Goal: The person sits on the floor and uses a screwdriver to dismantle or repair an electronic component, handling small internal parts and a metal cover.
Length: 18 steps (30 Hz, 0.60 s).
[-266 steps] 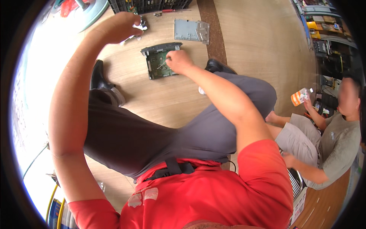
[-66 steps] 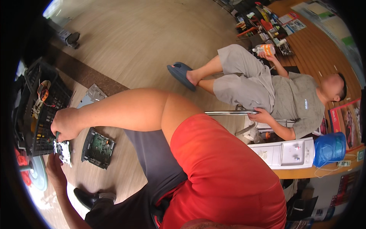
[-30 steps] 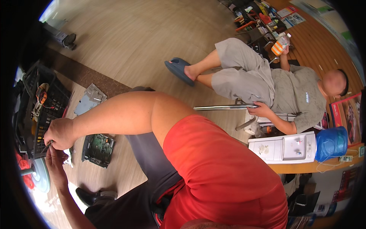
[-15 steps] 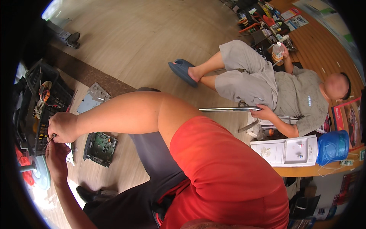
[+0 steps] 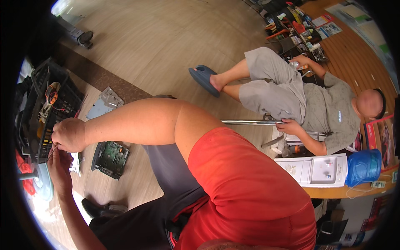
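Observation:
At the left side of the head view, my two hands are close together by a black plastic crate [image 5: 60, 81]. My right hand [image 5: 70, 134], at the end of the arm reaching across from the red sleeve, is closed with its fingers pinched. Just below it, my left hand [image 5: 61, 170] is closed too, its fingertips up near the right hand. A thin, dark, wire-like piece [image 5: 51, 151] shows at the fingers; its exact kind is unclear. Wires and a bundle with orange parts [image 5: 52, 96] lie in the crate. An opened electronic unit with a green circuit board [image 5: 111, 159] sits on the floor nearby.
A metal cover plate [image 5: 104, 104] lies on the floor beyond my right forearm. To the right, a seated person [image 5: 329, 100] holds a metal tube [image 5: 250, 122]. A white water dispenser [image 5: 308, 170] with a blue bottle lies beside them. A round pale base [image 5: 43, 183] stands at left.
My hands stay by the crate, their fingers shifted slightly closer together. The seated person has lowered the bottle toward their lap. The whole view has shifted a little.

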Tool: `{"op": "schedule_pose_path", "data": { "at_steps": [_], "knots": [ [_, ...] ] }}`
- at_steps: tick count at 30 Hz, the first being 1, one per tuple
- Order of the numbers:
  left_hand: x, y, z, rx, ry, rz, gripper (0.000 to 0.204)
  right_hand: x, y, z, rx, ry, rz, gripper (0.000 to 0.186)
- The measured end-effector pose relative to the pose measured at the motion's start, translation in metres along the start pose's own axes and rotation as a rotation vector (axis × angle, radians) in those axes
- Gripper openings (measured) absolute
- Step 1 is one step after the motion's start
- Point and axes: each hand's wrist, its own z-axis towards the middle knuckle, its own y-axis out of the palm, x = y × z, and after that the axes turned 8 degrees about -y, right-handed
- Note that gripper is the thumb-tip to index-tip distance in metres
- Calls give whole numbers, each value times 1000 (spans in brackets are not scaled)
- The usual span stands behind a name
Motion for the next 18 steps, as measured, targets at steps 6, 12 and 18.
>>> {"op": "schedule_pose_path", "data": {
  "at_steps": [6,12,18],
  "knots": [
    [2,-5,-6,85,-26,-31,21,-1,-4,4,3,-61,61,21],
    [12,-17,-13,-40,-58,-39,24,-6,-19,7,36,-115,277,19],
    [11,-24,-20,-101,-103,-130,23,-22,-29,10,-22,-64,313,22]
  ]
}}
